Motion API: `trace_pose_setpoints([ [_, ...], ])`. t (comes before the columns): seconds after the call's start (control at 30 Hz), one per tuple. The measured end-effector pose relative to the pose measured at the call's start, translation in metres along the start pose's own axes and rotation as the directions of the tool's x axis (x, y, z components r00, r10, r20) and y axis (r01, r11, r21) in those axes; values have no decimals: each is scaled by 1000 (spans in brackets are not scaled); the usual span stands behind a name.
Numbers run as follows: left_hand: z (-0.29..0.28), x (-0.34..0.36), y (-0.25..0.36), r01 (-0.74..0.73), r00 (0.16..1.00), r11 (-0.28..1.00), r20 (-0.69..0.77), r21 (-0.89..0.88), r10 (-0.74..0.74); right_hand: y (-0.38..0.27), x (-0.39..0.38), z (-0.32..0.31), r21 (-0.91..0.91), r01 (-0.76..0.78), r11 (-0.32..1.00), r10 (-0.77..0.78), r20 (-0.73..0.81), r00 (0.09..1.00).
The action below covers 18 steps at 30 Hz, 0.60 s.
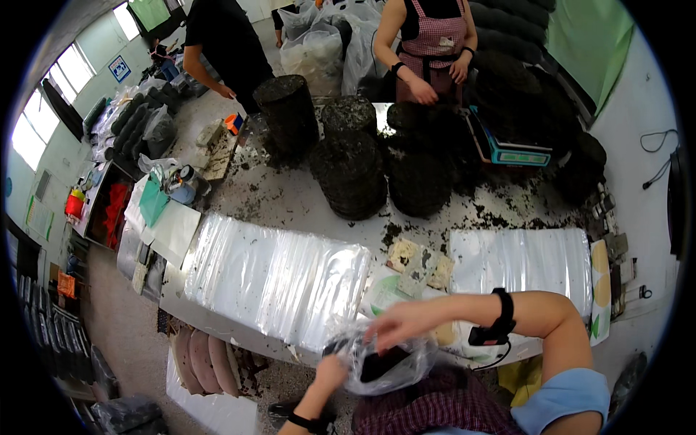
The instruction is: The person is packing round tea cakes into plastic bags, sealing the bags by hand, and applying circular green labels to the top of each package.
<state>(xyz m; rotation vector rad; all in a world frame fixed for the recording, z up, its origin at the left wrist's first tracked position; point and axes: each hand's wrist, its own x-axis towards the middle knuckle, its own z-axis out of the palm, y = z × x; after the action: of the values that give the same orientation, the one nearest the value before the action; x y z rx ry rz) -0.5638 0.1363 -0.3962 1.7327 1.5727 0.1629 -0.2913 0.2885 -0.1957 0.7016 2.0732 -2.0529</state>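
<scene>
One clear plastic bag is sagging at lower center; the left hand is clutching its left side, the right hand is hanging over its mouth, can't tell if that grip's pinching. It's looking light, floppy, maybe slippery, so I'm guessing the rim's giving the best hold.

Place: pkg wkshop | long wk tbl | digi scale | clear bag stacks | aproned co-wkr

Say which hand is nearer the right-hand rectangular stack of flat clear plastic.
Right. The bare right hand is left of the stack, over a clear plastic bag; the bare left hand is farther left, at the bag's edge.
</scene>
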Motion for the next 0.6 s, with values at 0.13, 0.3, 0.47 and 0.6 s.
trace_pose_setpoints([
  [0.13,11,-10,19,137,991,961,37,-238,-132,73,37,-151,156,175,972,75,-913,401],
  [0.3,49,-14,-33,456,879,596,233,-660,-415,97,103,-301,630,11,777,621,-768,156],
  [0.47,-96,-13,57,371,869,-52,367,-927,-331,200,132,-351,668,217,712,568,-729,381],
  [0.6,-147,-7,108,278,822,-189,335,-942,-461,134,128,-322,665,216,715,638,-747,187],
])
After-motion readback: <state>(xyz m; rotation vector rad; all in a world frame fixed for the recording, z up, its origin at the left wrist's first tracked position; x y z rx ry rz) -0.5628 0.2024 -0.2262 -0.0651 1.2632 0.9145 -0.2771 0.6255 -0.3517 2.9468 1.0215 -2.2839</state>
